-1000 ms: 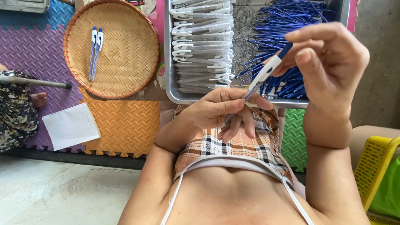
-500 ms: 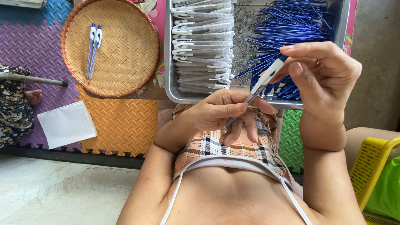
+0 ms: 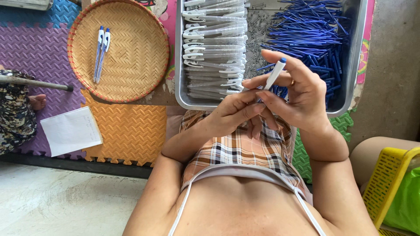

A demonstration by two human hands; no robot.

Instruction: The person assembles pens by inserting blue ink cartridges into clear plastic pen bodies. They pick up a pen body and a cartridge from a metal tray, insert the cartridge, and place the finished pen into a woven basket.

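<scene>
Between both hands, pen (image 3: 274, 75) now upright.

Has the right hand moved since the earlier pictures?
Yes. The right hand with the pen came down and left, judged against the metal tray.

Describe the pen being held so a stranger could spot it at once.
Start at the metal tray of pen parts, then drop to the two hands just below it. The pen stands tilted between the right hand and left hand: white barrel, blue tip, the only one raised.
</scene>
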